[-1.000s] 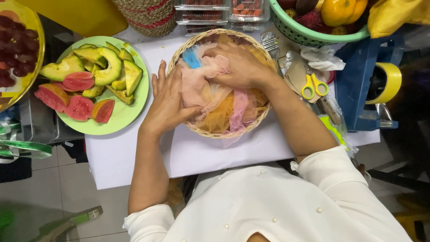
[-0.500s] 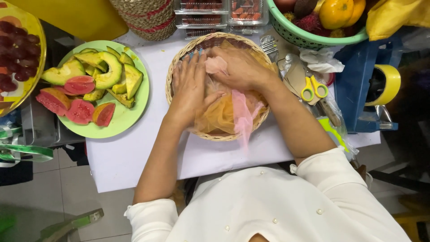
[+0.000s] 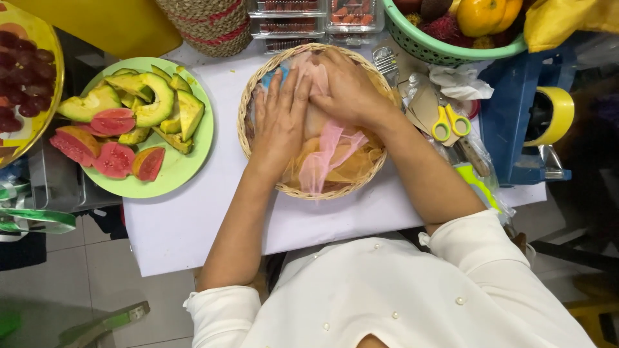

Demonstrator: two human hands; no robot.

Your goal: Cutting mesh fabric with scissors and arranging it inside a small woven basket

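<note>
The thin pink and orange net fabric (image 3: 325,151) lies inside the round wicker basket (image 3: 258,96), in the middle of the white table (image 3: 193,212). I press it down with my left hand (image 3: 280,122), flat with fingers spread, so it sits against the bottom. My right hand (image 3: 348,90) is curved over the far part, holding it there, not clamped. The green plate of cut fruit (image 3: 187,167) stays to the left and the yellow scissors (image 3: 448,122) to the right, both outside the basket

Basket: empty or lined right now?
Lined. Pink and orange netting fills the basket; the left hand and right hand press flat on it. What lies beneath: cannot tell.
</note>
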